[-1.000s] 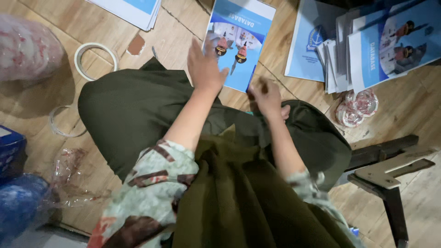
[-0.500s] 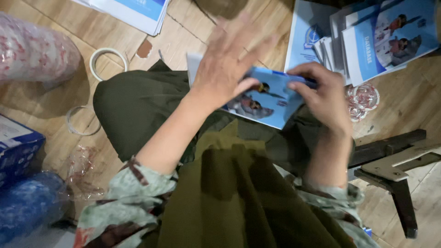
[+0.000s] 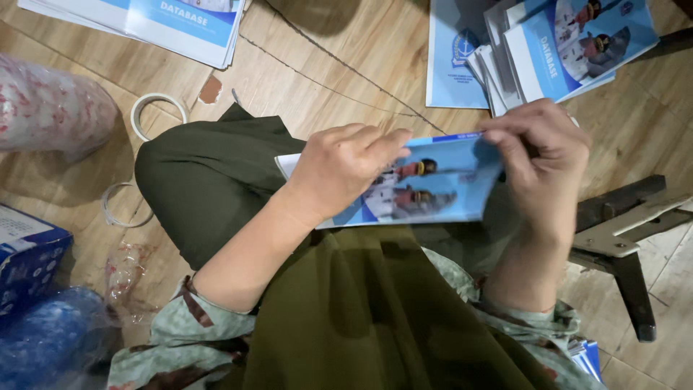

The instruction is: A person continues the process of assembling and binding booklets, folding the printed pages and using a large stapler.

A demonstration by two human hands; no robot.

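Note:
I hold a blue and white booklet (image 3: pixel 426 189) with a picture of two uniformed figures on its cover, level over my lap in dark green trousers. My left hand (image 3: pixel 339 167) lies flat on its left half, fingers spread across the cover. My right hand (image 3: pixel 541 155) pinches the booklet's right edge, thumb and fingers curled around it. The left end of the booklet is hidden under my left hand.
Stacks of matching blue booklets lie on the wooden floor at top right (image 3: pixel 570 43) and top left (image 3: pixel 166 22). A tape roll (image 3: pixel 157 108) and a clear ring (image 3: pixel 119 206) lie left. A blue box (image 3: pixel 29 253), plastic bags and a metal stand (image 3: pixel 621 231) flank me.
One second ago both hands reached to a booklet lying on the floor. They have lifted it toward my lap and now hold it closer, turned sideways.

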